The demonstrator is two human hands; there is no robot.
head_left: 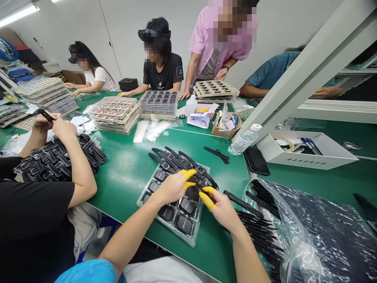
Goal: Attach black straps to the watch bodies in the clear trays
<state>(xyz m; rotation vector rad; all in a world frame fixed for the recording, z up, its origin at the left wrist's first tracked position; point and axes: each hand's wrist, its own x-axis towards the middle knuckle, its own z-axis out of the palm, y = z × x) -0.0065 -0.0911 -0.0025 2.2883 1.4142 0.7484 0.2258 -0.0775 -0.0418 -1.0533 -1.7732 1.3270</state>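
Observation:
A clear plastic tray (193, 239) with black square watch bodies (184, 223) in its pockets lies on the green table. Black watches with straps (173, 159) are heaped over its far end. Above the tray's right side, my left hand (176, 184) and my right hand (219, 204), both with yellow finger covers, pinch a small dark piece between them; its exact shape is hard to make out. Both hands have their fingers closed on it. Right of my right hand lies a loose black strap (243, 203), beside a pile of black straps (259, 232).
A co-worker's arms (79, 165) are at the left over a heap of black watches (50, 161). Stacked trays (114, 114), a water bottle (245, 139), a phone (257, 160), a white box (306, 157) and a plastic bag (332, 232) stand or lie around. Several people sit or stand opposite.

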